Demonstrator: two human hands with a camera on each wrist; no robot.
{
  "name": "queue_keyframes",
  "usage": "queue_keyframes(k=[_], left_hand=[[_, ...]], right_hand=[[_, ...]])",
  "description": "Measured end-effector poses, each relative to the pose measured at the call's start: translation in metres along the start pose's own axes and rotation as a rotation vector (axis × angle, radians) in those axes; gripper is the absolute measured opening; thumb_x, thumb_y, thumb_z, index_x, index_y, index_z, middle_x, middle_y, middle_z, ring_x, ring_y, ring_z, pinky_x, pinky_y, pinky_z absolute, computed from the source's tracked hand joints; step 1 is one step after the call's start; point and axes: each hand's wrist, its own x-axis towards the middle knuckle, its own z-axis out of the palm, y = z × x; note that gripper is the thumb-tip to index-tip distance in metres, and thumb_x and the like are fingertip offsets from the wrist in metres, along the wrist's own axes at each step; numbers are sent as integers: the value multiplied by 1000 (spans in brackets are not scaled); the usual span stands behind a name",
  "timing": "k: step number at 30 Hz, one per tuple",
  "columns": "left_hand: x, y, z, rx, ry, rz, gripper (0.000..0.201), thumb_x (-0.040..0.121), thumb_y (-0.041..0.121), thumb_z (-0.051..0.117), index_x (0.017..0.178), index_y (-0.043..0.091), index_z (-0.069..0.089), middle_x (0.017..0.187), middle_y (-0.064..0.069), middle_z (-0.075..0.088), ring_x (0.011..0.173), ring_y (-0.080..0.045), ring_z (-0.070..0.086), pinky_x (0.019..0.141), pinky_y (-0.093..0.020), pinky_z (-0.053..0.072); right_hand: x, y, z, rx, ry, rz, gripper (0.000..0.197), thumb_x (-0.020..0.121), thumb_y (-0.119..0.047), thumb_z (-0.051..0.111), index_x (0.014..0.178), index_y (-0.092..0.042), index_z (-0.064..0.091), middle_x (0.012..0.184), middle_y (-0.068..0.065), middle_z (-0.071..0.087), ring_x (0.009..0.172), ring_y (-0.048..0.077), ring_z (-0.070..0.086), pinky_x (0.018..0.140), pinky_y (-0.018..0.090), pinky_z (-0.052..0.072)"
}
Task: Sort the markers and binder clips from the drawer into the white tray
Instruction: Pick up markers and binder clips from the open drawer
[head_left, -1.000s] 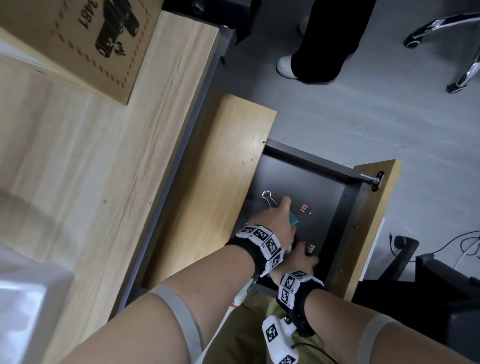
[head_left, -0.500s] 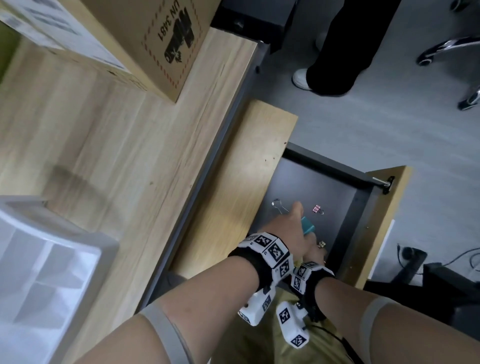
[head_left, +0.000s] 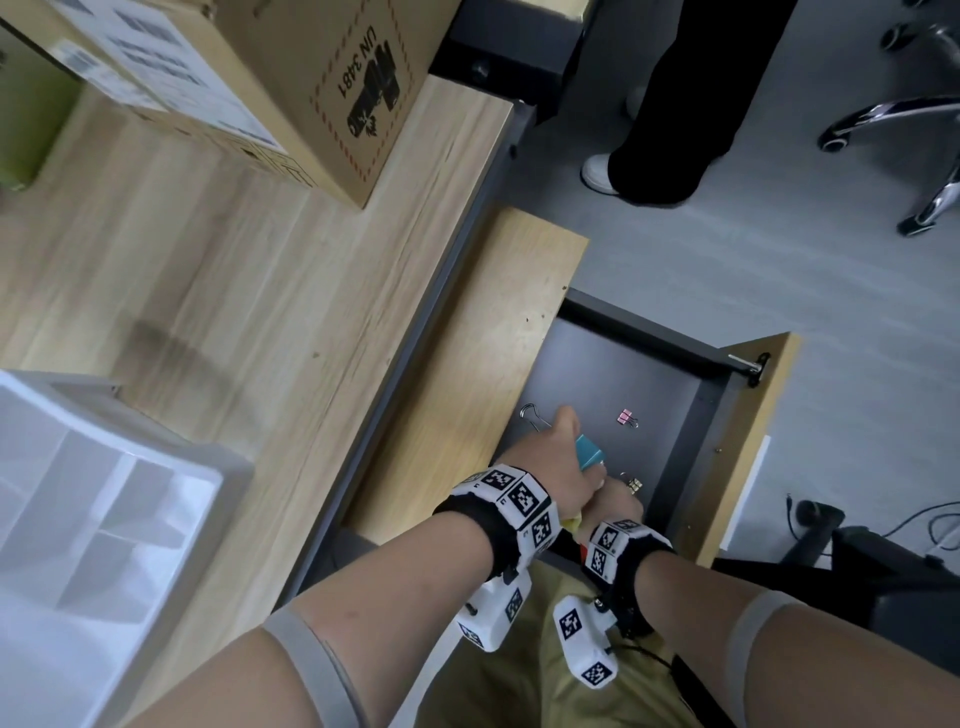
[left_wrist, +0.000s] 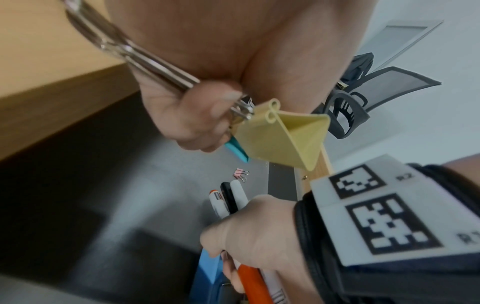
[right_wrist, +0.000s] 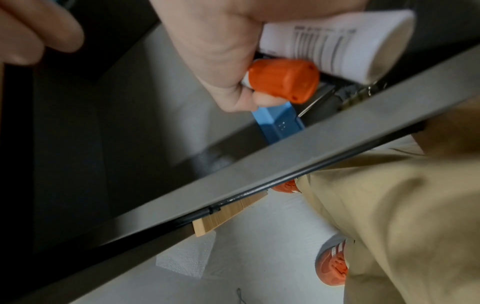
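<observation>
Both hands are down in the open dark drawer (head_left: 649, 374). My left hand (head_left: 558, 449) grips a teal binder clip (head_left: 589, 453) and a yellow binder clip (left_wrist: 280, 139) by their wire handles (left_wrist: 145, 55). Just beside it, my right hand (head_left: 618, 506) is wrapped round a bundle of markers (left_wrist: 228, 199): an orange-capped one (right_wrist: 283, 80), a black one and a white one (right_wrist: 337, 45). A small pink binder clip (head_left: 626, 417) and a small gold clip (head_left: 634, 486) lie on the drawer floor. The white tray (head_left: 171, 467) stands on the desk at the left.
A blue binder clip (right_wrist: 275, 121) lies by the drawer's front wall (right_wrist: 259, 164). A cardboard box (head_left: 291, 78) sits at the back of the wooden desk (head_left: 234, 291). Someone in black trousers (head_left: 691, 104) stands beyond the drawer, near a chair base (head_left: 909, 130).
The head view has swung left, bringing the white tray and box further into sight. Both hands keep their holds and have drawn slightly towards the drawer front.
</observation>
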Motion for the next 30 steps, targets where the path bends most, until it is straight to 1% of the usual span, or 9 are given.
queue_keyframes(k=[3, 6, 8, 11, 16, 20, 23, 27, 30], left_hand=[[-9, 4, -8, -13, -10, 5, 35, 88, 41, 59, 101, 26, 31, 75, 0, 57, 63, -21, 58, 56, -31, 43], [-22, 9, -17, -12, -9, 4, 35, 89, 43, 59, 102, 26, 30, 77, -3, 60, 59, -22, 57, 51, -31, 40], [-33, 15, -27, -13, -8, 3, 36, 89, 44, 59, 102, 27, 30, 79, -2, 60, 61, -20, 57, 51, -30, 42], [-48, 23, -47, -11, 27, 13, 38, 88, 45, 59, 103, 27, 30, 79, -1, 57, 65, -21, 57, 55, -32, 43], [-76, 27, -84, -39, 66, -18, 37, 90, 45, 58, 106, 25, 31, 79, 0, 56, 63, -19, 54, 54, -32, 38], [-112, 28, -118, -86, 219, -30, 35, 89, 45, 57, 103, 26, 31, 82, -4, 61, 66, -22, 58, 55, -33, 37], [-134, 13, -148, -73, 443, -99, 36, 90, 45, 56, 110, 24, 35, 89, -6, 62, 75, -27, 61, 62, -34, 41], [-138, -27, -186, -150, 605, -287, 33, 92, 41, 54, 107, 22, 32, 88, -8, 65, 72, -29, 62, 63, -35, 51], [-133, -51, -207, -211, 679, -392, 28, 93, 29, 52, 111, 17, 34, 87, -12, 66, 64, -27, 55, 53, -31, 41]], right_hand=[[-10, -3, -14, 66, 43, -11, 27, 88, -16, 56, 62, -15, 47, 68, 5, 58, 73, 26, 60, 66, 31, 49], [-18, -3, -31, 224, 57, 4, 19, 80, -15, 64, 63, -13, 54, 68, 11, 65, 69, 29, 67, 63, 34, 58], [-26, -2, -44, 271, 68, -20, 19, 76, -20, 71, 64, -13, 58, 65, 10, 67, 63, 27, 67, 54, 30, 54], [-37, -5, -62, 271, 76, -38, 19, 70, -27, 77, 72, -11, 67, 67, 10, 70, 63, 28, 70, 56, 32, 58], [-67, -22, -97, 354, 121, -88, 17, 75, -21, 73, 76, -5, 66, 60, 9, 67, 46, 18, 61, 38, 18, 36], [-118, -57, -145, 465, 181, -405, 12, 73, -9, 71, 67, -8, 60, 57, 12, 61, 49, 24, 54, 52, 33, 49], [-162, -105, -169, 428, 28, -655, 11, 72, -4, 68, 68, -8, 58, 52, 4, 57, 42, 14, 49, 45, 23, 43], [-197, -193, -157, 187, -144, -903, 18, 75, -7, 70, 66, -15, 56, 57, 0, 56, 49, 14, 53, 49, 25, 44], [-193, -250, -126, 14, -174, -976, 19, 76, -13, 72, 72, -20, 55, 69, 3, 60, 66, 22, 61, 60, 31, 49]])
